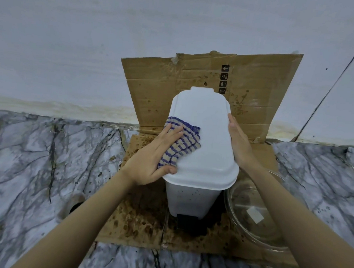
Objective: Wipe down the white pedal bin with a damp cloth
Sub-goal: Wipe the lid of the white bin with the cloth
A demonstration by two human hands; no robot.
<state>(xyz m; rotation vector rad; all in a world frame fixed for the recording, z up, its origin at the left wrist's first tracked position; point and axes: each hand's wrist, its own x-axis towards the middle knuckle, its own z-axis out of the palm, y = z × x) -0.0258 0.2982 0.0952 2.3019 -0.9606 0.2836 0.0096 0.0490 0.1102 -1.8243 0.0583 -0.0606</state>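
Head: left grip (156, 159) flat on cloth (189, 143)

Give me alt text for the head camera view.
A person's left hand presses a blue-and-beige checked cloth flat on the closed lid of a white plastic pedal bin, while the right hand rests against the lid's right side. The bin stands on stained brown cardboard over a grey marble floor, beside a clear glass bowl.

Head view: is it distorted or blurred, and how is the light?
In the head view, the wide lens curves the wall-floor edge; light is soft, without hard shadows; the white pedal bin looks washed out; the glass bowl glints at its rim.
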